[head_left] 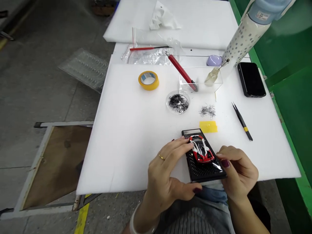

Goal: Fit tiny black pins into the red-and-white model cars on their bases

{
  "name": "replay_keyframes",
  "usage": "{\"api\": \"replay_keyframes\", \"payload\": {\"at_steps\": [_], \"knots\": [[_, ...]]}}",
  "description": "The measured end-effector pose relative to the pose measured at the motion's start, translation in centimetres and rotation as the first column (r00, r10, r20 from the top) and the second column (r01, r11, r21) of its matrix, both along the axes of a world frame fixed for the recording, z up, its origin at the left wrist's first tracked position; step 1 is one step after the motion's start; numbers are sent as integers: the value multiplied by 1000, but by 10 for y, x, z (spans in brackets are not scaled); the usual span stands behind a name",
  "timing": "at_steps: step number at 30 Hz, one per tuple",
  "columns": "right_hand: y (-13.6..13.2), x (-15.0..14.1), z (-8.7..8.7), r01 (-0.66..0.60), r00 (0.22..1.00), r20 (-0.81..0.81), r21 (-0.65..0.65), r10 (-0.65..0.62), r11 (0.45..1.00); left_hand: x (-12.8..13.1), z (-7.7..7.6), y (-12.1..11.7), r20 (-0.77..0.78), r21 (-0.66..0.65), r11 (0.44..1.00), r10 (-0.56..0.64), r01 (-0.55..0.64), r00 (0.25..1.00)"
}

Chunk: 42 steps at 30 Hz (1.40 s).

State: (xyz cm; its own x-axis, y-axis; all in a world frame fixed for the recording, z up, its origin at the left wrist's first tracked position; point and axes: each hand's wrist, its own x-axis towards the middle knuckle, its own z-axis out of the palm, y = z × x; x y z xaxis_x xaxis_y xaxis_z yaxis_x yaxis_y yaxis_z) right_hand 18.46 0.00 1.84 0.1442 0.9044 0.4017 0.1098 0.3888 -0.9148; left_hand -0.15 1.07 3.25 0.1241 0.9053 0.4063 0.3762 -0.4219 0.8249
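Observation:
A small red, white and black model car [201, 149] sits on a black display base [203, 174] with a textured top. My left hand [168, 172] is closed on the base from the left, its thumb at the near edge and its fingertips against the car's side. My right hand [237, 170] is at the base's right edge, thumb and index finger pinched together close to the car's rear. Whatever is in that pinch, if anything, is too small to make out. Just beyond the base lies a piece of yellow tape [208, 126].
Thin black strips fill a round clear dish [178, 102], and more strips [207, 111] lie loose beside it. Around them are black tweezers [242, 122], a yellow tape roll [148, 80], a red pen-like tool [181, 71], a phone [252, 79] and a tall dotted bottle [246, 40].

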Motion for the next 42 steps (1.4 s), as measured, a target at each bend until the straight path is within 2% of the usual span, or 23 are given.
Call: {"api": "replay_keyframes", "payload": {"at_steps": [6, 10, 14, 18, 20, 22, 24, 26, 29, 30, 31, 32, 33, 35, 36, 38, 42], "knots": [[-2, -3, -1, 23, 1000, 19, -33, -22, 999, -3, -7, -2, -40, 9, 1000, 19, -19, 999], [0, -4, 2, 25, 997, 74, -92, -18, 995, -7, -16, -4, -88, 71, 995, 72, -66, 994], [-2, -5, 4, 31, 998, 64, -114, -24, 993, -13, -25, -6, -111, 70, 997, 45, -38, 993], [-16, -10, 0, -100, 989, -125, -201, 76, 975, -20, -33, -12, -109, 16, 1000, -25, 27, 994], [-24, -15, -5, -208, 950, -289, -313, 116, 927, -22, -38, -16, -109, -2, 999, -37, 37, 993], [-31, -20, -8, -352, 865, -484, -395, 134, 848, -24, -42, -20, -98, -11, 1000, -29, 28, 995], [-34, -22, -9, -445, 771, -628, -413, 105, 795, -25, -46, -25, -82, -22, 1000, -22, 20, 996], [-34, -21, -5, -452, 718, -695, -413, 48, 791, -24, -48, -30, -57, -15, 999, -40, 39, 998], [-28, -10, 11, -484, 668, -744, -448, -13, 752, -14, -42, -32, 153, 5, 1000, 30, -31, 988], [-24, -5, 18, -514, 654, -756, -463, -19, 722, -8, -36, -31, 283, -20, 995, 101, -99, 954], [-20, 0, 25, -548, 642, -767, -477, -21, 687, -1, -27, -29, 417, -116, 982, 182, -146, 890], [-15, 4, 32, -577, 632, -775, -487, -20, 655, 6, -18, -27, 531, -224, 968, 223, -118, 817], [-10, 8, 39, -602, 627, -779, -496, -14, 626, 14, -7, -24, 624, -319, 947, 232, -27, 747], [0, 12, 49, -641, 629, -778, -510, 11, 573, 26, 12, -17, 751, -411, 901, 246, 142, 613], [4, 12, 53, -653, 632, -775, -516, 22, 555, 31, 20, -15, 769, -437, 884, 273, 164, 578], [12, 12, 57, -668, 627, -778, -516, 32, 536, 38, 28, -11, 787, -442, 887, 312, 133, 533], [21, 6, 59, -672, 579, -815, -497, -30, 549, 42, 28, -12, 811, -336, 942, 293, -6, 507]]}}
